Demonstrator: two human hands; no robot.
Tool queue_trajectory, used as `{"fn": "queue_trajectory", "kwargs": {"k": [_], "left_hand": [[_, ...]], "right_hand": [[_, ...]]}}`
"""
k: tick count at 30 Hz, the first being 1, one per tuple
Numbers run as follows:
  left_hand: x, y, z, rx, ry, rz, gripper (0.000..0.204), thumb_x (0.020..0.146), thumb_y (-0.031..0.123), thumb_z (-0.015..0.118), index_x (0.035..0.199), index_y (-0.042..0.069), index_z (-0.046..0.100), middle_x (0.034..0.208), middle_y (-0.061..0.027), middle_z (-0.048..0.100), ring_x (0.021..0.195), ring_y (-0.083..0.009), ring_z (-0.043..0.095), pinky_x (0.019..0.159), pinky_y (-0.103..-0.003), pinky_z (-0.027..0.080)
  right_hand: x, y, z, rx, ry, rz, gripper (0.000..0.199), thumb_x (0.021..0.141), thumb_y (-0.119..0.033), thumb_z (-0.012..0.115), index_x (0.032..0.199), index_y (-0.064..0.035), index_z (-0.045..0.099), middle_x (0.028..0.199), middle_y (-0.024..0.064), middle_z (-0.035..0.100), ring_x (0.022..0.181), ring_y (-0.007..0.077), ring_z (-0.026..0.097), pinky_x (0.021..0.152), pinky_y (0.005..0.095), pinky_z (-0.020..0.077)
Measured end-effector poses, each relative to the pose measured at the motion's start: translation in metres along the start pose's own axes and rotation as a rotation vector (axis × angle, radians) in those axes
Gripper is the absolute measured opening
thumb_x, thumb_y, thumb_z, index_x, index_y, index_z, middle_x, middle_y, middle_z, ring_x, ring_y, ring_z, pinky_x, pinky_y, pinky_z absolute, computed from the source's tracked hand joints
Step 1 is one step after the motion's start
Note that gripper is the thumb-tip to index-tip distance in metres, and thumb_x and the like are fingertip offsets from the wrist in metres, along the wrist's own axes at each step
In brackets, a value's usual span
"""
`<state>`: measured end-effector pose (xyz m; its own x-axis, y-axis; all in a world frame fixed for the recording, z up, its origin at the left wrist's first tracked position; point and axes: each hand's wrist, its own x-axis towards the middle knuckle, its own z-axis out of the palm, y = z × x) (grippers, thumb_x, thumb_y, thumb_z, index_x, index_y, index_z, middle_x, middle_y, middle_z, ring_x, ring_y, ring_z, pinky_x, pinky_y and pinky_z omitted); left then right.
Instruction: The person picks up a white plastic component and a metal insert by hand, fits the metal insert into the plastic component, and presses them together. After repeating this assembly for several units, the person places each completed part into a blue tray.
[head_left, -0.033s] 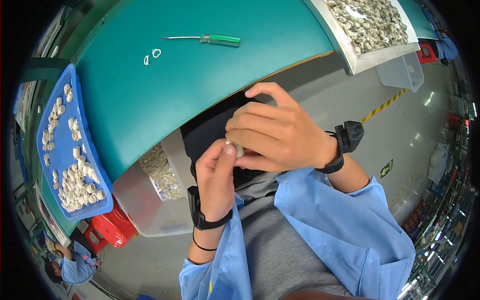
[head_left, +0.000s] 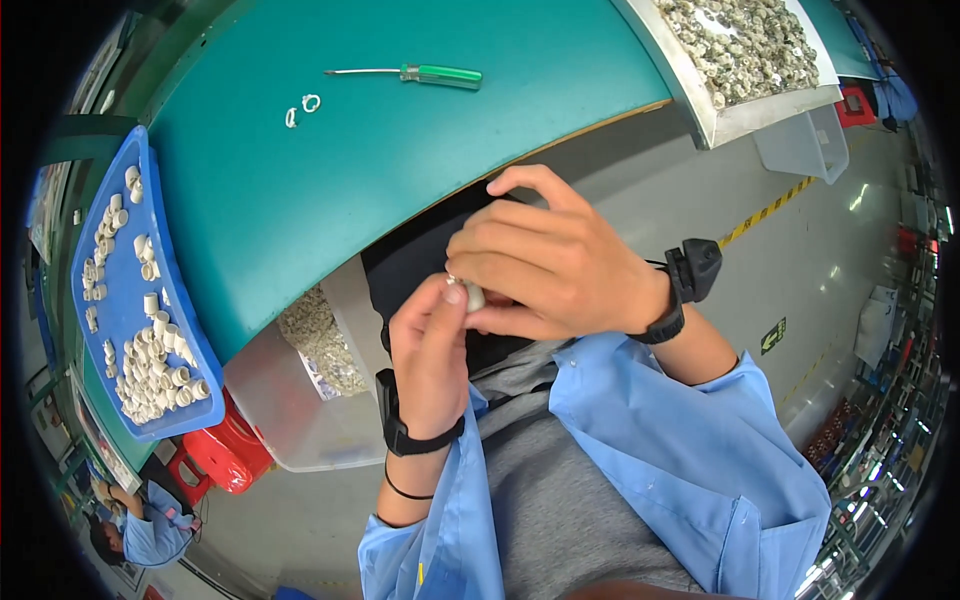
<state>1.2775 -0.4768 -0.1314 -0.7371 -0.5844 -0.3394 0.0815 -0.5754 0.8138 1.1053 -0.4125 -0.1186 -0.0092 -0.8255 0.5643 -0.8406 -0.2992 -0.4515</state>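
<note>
Over my lap, in front of the table edge, both hands meet on one small white plastic fitting. My left hand pinches its near left side between thumb and fingertips. From the other side my right hand has its thumb and bent fingers closed around it, with the forefinger raised off to the side. Fingers cover much of the fitting, so its exact shape and any small part at its tip cannot be made out.
A green-handled screwdriver and two white rings lie on the green table. At left stands a blue tray of white fittings. A metal-rimmed tray of small parts sits far right. Below are a clear bin and red stool.
Both hands have shifted very slightly left with the fitting, and a little more of it shows between the fingers. Grips look the same.
</note>
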Motion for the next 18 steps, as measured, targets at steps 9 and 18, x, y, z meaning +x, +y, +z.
{"fn": "queue_trajectory", "kwargs": {"k": [9, 18], "left_hand": [[0.029, -0.007, -0.003, 0.167, 0.215, 0.106, 0.032, 0.108, 0.027, 0.048, 0.099, 0.000, 0.062, 0.089, -0.0005, 0.061, 0.077, -0.0075, 0.051, 0.070, -0.024, 0.041], [0.035, -0.008, -0.001, 0.214, 0.199, 0.145, 0.034, 0.110, 0.029, 0.043, 0.101, 0.000, 0.060, 0.093, -0.0021, 0.060, 0.081, -0.0097, 0.052, 0.075, -0.025, 0.043]], "right_hand": [[-0.018, 0.010, 0.043, 0.240, 0.152, 0.355, 0.037, 0.075, -0.017, 0.083, 0.104, -0.0018, 0.068, 0.088, 0.0078, 0.071, 0.077, 0.0245, 0.068, 0.070, 0.0351, 0.0499], [-0.022, 0.020, 0.059, 0.241, 0.146, 0.312, 0.035, 0.074, -0.013, 0.083, 0.103, 0.0009, 0.068, 0.089, 0.0118, 0.071, 0.071, 0.0261, 0.067, 0.069, 0.0355, 0.0524]]}}
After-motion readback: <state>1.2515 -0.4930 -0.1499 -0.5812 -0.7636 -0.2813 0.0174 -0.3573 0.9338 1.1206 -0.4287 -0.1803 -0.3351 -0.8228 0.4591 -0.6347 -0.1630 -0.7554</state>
